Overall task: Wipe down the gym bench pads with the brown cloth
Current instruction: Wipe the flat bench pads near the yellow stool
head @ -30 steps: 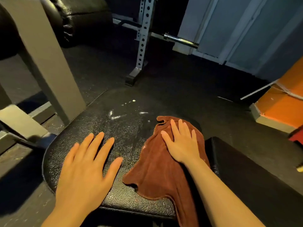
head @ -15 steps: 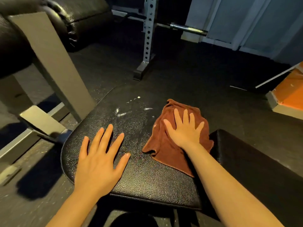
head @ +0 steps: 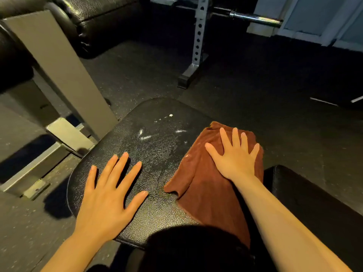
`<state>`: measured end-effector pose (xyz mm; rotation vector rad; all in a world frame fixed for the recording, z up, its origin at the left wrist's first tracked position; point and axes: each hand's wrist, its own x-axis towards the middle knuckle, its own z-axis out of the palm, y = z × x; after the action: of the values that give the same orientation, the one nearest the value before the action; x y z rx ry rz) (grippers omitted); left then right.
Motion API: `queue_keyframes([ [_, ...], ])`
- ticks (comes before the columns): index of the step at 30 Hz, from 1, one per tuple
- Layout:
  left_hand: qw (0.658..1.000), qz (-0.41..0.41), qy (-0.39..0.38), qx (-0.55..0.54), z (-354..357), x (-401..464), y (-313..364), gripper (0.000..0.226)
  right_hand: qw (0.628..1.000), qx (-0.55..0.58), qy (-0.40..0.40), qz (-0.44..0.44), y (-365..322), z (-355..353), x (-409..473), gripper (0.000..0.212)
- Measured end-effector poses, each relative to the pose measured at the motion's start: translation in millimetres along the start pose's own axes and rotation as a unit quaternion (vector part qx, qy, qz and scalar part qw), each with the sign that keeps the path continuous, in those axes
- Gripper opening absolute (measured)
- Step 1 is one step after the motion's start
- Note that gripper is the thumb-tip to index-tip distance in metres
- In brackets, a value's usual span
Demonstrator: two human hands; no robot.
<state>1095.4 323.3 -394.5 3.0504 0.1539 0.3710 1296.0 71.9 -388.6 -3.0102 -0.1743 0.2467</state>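
Black bench pad (head: pixel 157 169): left hand (head: pixel 106 197) flat, right hand (head: pixel 233 160) spread on brown cloth (head: pixel 208 193) (ungripped); cloth may bunch, missing white smears (head: pixel 146 136) ahead.

Open black pad surface (head: pixel 157 163) lies between the left hand (head: pixel 107 195), spread flat, and the brown cloth (head: pixel 204 185) pinned under the right hand (head: pixel 234 158). White smears (head: pixel 145 136) mark the bare stretch ahead. A grey steel upright (head: pixel 59 71) crowds the pad's left edge; a second pad (head: pixel 314 203) abuts on the right.
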Motion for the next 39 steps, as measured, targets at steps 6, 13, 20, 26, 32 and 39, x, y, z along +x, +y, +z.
queue_keyframes([
  [6,0.999,0.0,0.035,-0.024,-1,-1,3,0.063,0.998,0.043,0.021,0.038,3,-6,42,0.075],
  [13,0.998,-0.022,0.043,-0.047,2,-1,2,0.056,0.999,0.021,0.029,0.035,-3,-1,23,0.066],
  [20,0.996,-0.053,0.033,-0.071,-1,-1,1,0.057,0.999,0.014,0.036,0.016,-35,22,-80,0.061],
  [26,0.97,-0.145,0.062,-0.187,-11,3,-3,0.049,0.999,0.022,0.032,-0.033,-66,37,-151,0.087],
  [32,0.99,-0.094,0.07,-0.084,-4,3,0,0.055,0.999,0.035,0.018,-0.029,-67,33,-137,0.095],
  [39,0.979,-0.093,0.132,-0.122,-5,-1,2,0.048,0.999,-0.005,0.02,-0.051,-69,11,-18,0.082],
])
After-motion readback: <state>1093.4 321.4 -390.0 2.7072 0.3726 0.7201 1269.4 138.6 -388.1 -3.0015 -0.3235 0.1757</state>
